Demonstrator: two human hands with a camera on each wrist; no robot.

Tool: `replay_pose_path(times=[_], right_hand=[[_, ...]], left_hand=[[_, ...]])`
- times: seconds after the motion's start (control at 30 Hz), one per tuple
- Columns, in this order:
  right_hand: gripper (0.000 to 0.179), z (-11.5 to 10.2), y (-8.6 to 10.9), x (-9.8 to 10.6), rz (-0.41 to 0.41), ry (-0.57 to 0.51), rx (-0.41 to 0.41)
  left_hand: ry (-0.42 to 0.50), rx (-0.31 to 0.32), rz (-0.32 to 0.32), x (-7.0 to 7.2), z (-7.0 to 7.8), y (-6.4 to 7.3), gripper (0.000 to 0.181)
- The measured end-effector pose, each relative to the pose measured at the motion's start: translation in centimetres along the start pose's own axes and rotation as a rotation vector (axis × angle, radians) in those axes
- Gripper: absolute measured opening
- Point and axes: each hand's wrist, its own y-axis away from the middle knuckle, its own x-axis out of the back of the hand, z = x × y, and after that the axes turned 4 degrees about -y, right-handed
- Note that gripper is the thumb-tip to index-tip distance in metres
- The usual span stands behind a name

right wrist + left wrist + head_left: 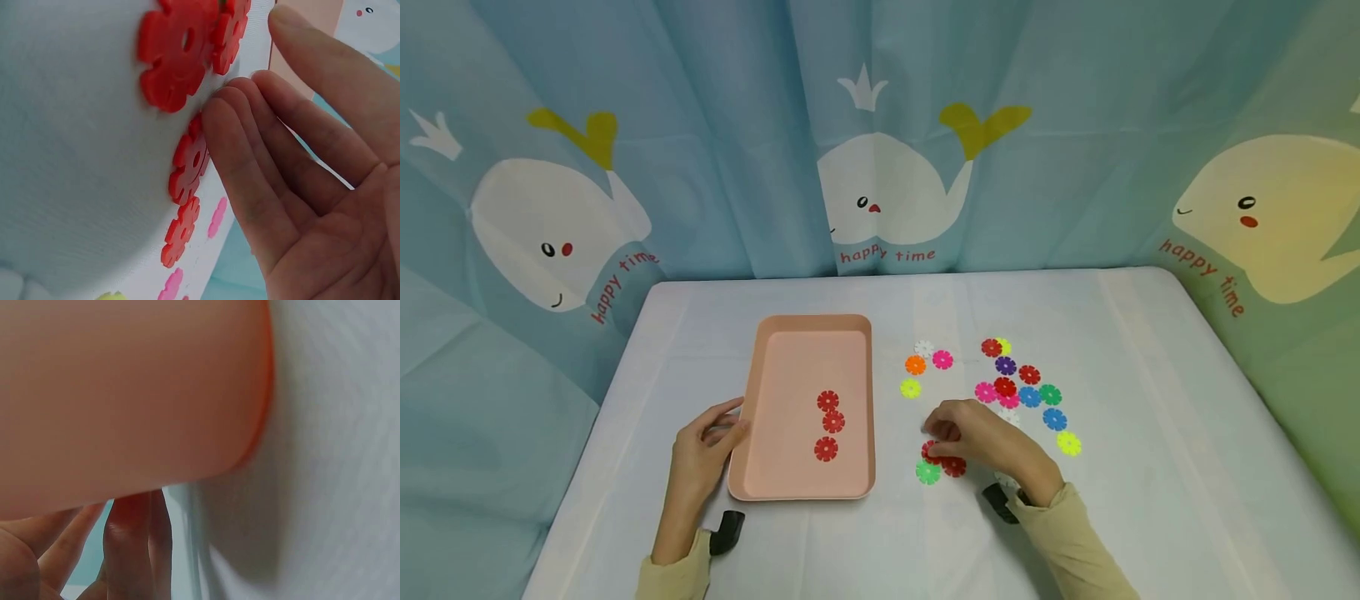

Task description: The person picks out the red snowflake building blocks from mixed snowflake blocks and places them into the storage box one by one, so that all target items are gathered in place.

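Beige cloth sleeve (673,581) nearest, at the near left of the smooth peach tray (790,362), with left hand (700,450), fingers loosely extended, against the tray's rim. Inside the tray, three red plastic discs (833,422), round and notched. Right of the tray, right hand (981,433), thumb and fingers parted, over slotted red discs (954,467); farther right, scattered multicoloured discs (1055,419), some overlapping.

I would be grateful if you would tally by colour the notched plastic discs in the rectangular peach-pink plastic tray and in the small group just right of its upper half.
Red notched plastic discs (in the tray): 3
White notched plastic disc: 1
Pink notched plastic disc: 1
Orange notched plastic disc: 1
Yellow notched plastic disc: 1
Total: 7
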Motion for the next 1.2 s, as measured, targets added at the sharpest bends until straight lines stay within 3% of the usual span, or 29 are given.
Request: replay_pose_path(times=[0.2, 0.4, 0.73, 1.2], right_hand=[[0.031, 0.14, 0.04, -0.06, -0.04, -0.031, -0.005], [0.025, 0.32, -0.1, -0.16, -0.066, 0.012, 0.045], [0.023, 0.2, -0.26, -0.23, -0.048, 0.05, 0.031], [0.011, -0.04, -0.18, 0.19, -0.002, 0.001, 0.047]], left_hand=[[0.002, 0.004, -0.002, 0.03, 0.18, 0.04, 0.04], [-0.028, 0.016, -0.009, 0.08, -0.01, -0.01, 0.041], [-0.023, 0.001, -0.005, 0.04, -0.28, -0.1, 0.042], [-0.014, 0.012, -0.013, 0.12, -0.15, -0.06, 0.042]])
